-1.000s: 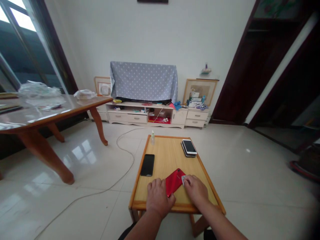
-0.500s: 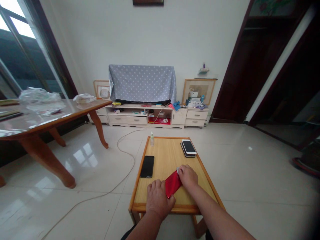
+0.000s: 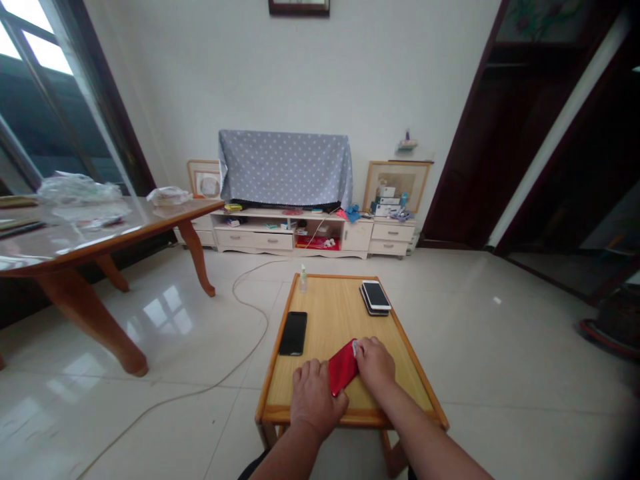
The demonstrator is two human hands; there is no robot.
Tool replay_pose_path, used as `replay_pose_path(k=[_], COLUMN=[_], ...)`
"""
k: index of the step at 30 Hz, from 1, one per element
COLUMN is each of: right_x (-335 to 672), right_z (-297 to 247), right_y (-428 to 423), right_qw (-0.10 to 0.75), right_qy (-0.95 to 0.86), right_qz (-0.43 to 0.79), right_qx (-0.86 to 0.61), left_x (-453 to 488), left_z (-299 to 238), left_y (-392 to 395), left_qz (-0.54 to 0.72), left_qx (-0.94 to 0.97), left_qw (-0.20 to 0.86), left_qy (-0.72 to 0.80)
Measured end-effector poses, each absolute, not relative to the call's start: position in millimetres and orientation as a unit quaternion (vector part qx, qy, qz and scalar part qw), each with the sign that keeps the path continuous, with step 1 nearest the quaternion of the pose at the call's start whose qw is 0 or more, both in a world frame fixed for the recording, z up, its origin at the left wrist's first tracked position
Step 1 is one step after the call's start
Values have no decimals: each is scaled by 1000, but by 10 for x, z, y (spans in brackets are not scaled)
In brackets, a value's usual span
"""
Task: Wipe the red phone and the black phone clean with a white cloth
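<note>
A red smartphone [image 3: 343, 367] lies tilted on the light wooden low table [image 3: 325, 415], back facing up. My left hand [image 3: 315, 398] presses on its lower left end. My right hand [image 3: 375, 364] sits at its upper end and pinches a small white wipe or card [image 3: 355, 348] against it, so much of that end is hidden. Farther up the table are a black phone [image 3: 293, 333] and a white-framed phone [image 3: 376, 295] stacked on a dark one. A small clear bottle [image 3: 303, 281] stands at the far edge.
A white cable [image 3: 250, 308] curves across the tiled floor left of the low table. A larger wooden table [image 3: 100, 230] stands at the left. Farther back is a cream TV cabinet [image 3: 293, 230] with a dotted cloth draped above it.
My right hand has moved left and up along the red phone to its upper end, with the white item. The phone now sits slightly steeper. My left hand stays in place.
</note>
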State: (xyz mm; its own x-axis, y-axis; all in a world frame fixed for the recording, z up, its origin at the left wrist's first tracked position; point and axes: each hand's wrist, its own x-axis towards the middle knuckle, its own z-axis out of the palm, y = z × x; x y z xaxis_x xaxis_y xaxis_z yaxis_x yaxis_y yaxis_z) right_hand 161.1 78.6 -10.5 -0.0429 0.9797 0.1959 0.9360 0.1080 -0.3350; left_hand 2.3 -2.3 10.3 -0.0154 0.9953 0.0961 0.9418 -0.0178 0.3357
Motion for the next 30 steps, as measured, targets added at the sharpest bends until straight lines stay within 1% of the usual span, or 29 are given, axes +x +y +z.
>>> replay_pose_path(k=[4, 5, 10, 16, 22, 24, 28, 30], right_x=[1450, 1433, 1467, 1367, 1509, 1453, 1374, 1462], right_z=[-123, -119, -44, -49, -41, -78, -141, -123], right_y=[675, 674, 857, 891, 956, 860, 646, 646], right_qw=[193, 190, 175, 165, 170, 179, 201, 193], right_qy=[-804, -808, -735, -767, -709, -723, -781, -764], right_qz=[106, 110, 90, 107, 89, 94, 128, 121], right_qx=[-553, -547, -650, -611, -678, -661, -577, -604], left_x=[32, 37, 56, 56, 37, 25, 11, 14], left_z=[118, 122, 153, 181, 131, 113, 102, 108], left_y=[-33, -34, -37, -39, -32, -32, -39, -40], left_qz=[163, 163, 145, 125, 135, 139, 155, 152], left_qx=[696, 696, 692, 695, 694, 697, 703, 702], left_qw=[87, 89, 88, 84, 78, 80, 78, 78], left_qy=[694, 694, 702, 704, 703, 699, 690, 692])
